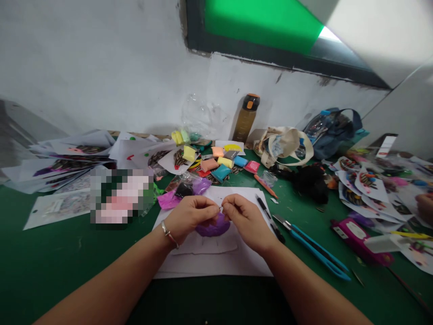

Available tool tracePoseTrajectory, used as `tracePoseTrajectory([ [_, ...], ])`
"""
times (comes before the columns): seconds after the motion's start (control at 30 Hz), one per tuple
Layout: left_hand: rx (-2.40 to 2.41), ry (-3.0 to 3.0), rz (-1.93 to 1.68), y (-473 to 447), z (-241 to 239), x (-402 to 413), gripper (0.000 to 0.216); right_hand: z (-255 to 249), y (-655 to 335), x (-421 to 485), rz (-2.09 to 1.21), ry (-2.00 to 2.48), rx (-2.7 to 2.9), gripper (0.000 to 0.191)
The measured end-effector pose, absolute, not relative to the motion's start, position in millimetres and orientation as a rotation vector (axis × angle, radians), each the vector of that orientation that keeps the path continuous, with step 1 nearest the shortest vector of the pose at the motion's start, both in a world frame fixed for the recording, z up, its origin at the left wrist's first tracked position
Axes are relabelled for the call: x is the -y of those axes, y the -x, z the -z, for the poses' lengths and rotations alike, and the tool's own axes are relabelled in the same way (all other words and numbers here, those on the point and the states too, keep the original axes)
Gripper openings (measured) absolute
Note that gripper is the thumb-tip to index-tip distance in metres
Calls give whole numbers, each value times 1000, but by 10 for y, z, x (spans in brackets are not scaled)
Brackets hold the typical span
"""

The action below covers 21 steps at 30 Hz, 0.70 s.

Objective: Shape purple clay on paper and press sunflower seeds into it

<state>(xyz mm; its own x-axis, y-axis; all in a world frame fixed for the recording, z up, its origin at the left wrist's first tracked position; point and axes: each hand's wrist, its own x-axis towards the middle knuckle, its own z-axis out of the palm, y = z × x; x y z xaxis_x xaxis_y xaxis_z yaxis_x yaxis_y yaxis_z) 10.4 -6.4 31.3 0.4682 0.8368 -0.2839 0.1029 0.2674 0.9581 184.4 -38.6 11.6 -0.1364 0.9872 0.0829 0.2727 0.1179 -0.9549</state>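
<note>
My left hand (199, 211), with a silver bangle (168, 232) at its wrist, pinches its fingertips together over the middle of the paper. Close beside it, my right hand (244, 216) pinches too, and the fingertips of both almost meet. A tiny dark bit shows between them, too small to name. Just below and behind the fingers is a rounded purple clay-like shape (214, 229), partly covered by my hands. It lies on white paper sheets (216, 266), with faint lines drawn under it.
Several coloured clay packets (221, 173) lie behind the paper. To the right are a black pen (267, 212), a blue cutter (313, 246) and a magenta tool (361, 243). A bottle (246, 119) stands by the wall. Papers (67, 169) pile up leftward. Another person's hand (424, 205) shows far right.
</note>
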Motion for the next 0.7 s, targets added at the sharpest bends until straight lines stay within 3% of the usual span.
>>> tracePoseTrajectory([
  [0.5, -966, -1182, -656, -85, -287, 62, 22, -135, -1860, 360, -1282, 1176, 1393, 25],
  [0.7, -981, -1187, -649, -83, -284, 58, 22, -164, -1850, 363, -1353, 1160, 1366, 11],
])
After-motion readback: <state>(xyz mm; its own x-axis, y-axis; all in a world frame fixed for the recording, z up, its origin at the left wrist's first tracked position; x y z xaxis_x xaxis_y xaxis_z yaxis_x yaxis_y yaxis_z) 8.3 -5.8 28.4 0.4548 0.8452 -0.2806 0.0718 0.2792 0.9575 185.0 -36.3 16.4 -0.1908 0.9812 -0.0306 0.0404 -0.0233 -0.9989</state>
